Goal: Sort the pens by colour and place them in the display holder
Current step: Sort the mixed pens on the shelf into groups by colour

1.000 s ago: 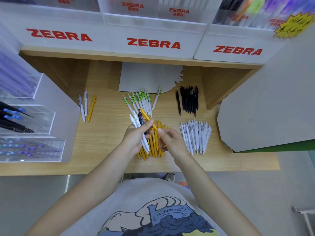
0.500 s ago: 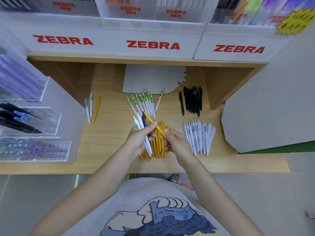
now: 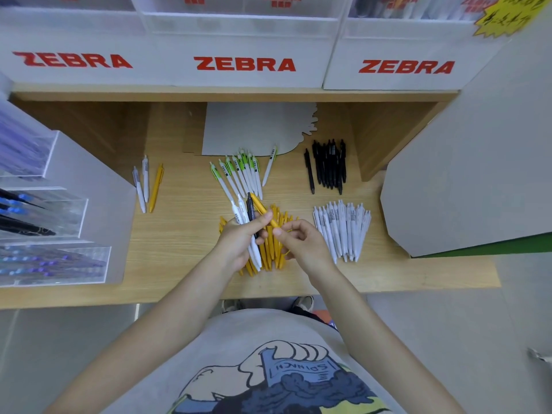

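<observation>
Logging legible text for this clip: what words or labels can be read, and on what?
"ZEBRA", red: left white display panel.
"ZEBRA", red: middle white display panel.
"ZEBRA", red: right white display panel.
Yellow starburst sign, small red bin labels, pen barrels, shirt print: unreadable.

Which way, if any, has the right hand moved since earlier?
No: the right hand stays over the yellow pens, just left of the white pens.

"ZEBRA" in red, three times, on white display holder fronts (image 3: 245, 64) above the desk. Mirrored "SPINACH" on shirt print (image 3: 301, 367). Yellow starburst sign (image 3: 504, 19) unreadable; pen barcodes too small.
</observation>
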Demonstrator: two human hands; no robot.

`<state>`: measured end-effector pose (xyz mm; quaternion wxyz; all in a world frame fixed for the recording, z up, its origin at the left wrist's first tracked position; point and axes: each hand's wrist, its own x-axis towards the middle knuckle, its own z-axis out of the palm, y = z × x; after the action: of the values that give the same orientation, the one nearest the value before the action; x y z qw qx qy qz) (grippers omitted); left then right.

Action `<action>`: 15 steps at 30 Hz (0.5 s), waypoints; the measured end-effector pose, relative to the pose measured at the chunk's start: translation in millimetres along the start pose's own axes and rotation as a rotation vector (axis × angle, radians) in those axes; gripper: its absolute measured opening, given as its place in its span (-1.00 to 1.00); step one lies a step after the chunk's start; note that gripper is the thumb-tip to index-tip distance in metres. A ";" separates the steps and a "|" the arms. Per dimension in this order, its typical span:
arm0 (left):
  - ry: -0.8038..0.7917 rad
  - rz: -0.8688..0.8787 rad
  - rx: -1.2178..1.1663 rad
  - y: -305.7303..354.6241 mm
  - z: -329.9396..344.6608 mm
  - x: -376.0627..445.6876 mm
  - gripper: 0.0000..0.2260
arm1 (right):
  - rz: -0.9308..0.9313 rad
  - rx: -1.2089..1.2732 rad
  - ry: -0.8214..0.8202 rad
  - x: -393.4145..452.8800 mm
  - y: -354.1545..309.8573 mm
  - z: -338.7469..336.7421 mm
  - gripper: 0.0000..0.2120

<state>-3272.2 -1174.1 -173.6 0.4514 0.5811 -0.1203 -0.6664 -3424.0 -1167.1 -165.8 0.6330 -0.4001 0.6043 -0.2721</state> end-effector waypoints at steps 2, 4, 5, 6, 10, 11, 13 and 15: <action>-0.002 -0.002 -0.002 -0.6 0.6 0.4 -0.82 | -0.001 -0.026 0.009 2.2 0.9 -0.9 -0.81; -0.014 -0.004 0.003 -0.9 -0.7 1.8 -0.83 | 0.002 -0.007 0.005 3.2 1.4 -2.6 -0.82; -0.024 -0.003 0.011 -1.1 -2.1 2.5 -0.82 | 0.003 0.005 -0.003 3.1 1.3 -3.1 -0.81; -0.033 -0.003 0.019 -1.7 -3.9 3.8 -0.81 | 0.006 0.010 -0.014 2.7 1.1 -3.1 -0.80; -0.075 -0.012 0.024 -4.2 -9.8 7.1 -0.75 | 0.026 0.017 -0.078 2.0 3.9 -3.1 -0.79; -0.089 -0.024 0.031 -5.1 -11.7 7.6 -0.72 | 0.036 0.026 -0.098 1.8 5.6 -3.3 -0.78; -0.129 -0.053 0.069 -8.4 -16.8 9.6 -0.73 | 0.062 0.031 -0.140 1.0 10.0 -3.7 -0.80; -0.161 -0.084 0.146 -11.8 -21.7 10.8 -0.84 | 0.076 -0.003 -0.185 -0.2 14.8 -3.5 -0.87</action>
<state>-3257.5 -1167.5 -195.4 0.3685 0.5614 -0.1801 -0.7187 -3429.6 -1159.6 -177.9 0.6955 -0.4012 0.5583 -0.2089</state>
